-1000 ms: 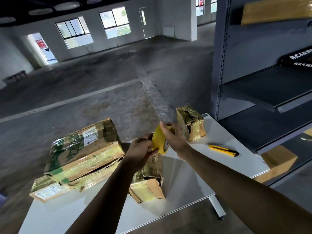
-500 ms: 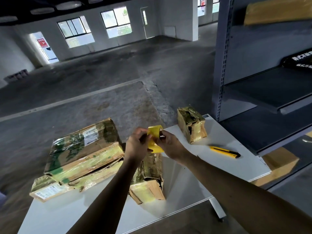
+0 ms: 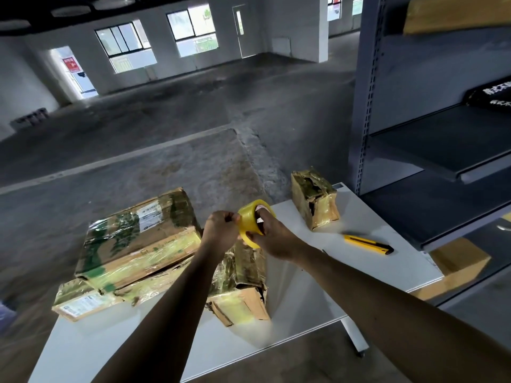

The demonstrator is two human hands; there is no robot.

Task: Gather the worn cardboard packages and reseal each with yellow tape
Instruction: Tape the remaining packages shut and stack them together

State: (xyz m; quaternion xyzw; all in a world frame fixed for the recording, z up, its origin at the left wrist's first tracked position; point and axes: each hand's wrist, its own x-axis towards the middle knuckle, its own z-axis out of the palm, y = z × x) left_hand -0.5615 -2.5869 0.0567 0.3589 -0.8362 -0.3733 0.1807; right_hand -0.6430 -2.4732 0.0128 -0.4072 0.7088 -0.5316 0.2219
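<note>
Both hands are up over the table with the roll of yellow translucent tape [image 3: 255, 222] between them. The right hand [image 3: 272, 240] grasps it with fingers hooked into the core. The left hand [image 3: 219, 230] pinches at the outer wrap, by the look of it hunting for the free end. The roll hangs just above the crumpled, film-wrapped brown cardboard carton [image 3: 243, 294] in the middle.

The trouble I'd expect starts there. A loose end picked up with a nail tends to split into a sliver or fold back on itself, and I can't make out whether any tape is lifted. That middle carton has a torn corner and sits near the front edge of the white tabletop [image 3: 304, 294], so a hard pull across it could shove it off. The old glossy film may also give fresh tape a poor hold. The yellow-and-black utility knife [image 3: 367, 244] lies well apart to the right, so cutting means freeing one hand.

To the left, a large flat taped cardboard box [image 3: 138, 236] rests on a thinner worn parcel with a white label [image 3: 83, 299]. A small ripped carton [image 3: 313, 199] stands at the far corner. Tall grey metal shelving [image 3: 414, 120] rises just beside the table — around it, bare concrete floor [image 3: 166, 120] and daylit windows [image 3: 190, 31].
</note>
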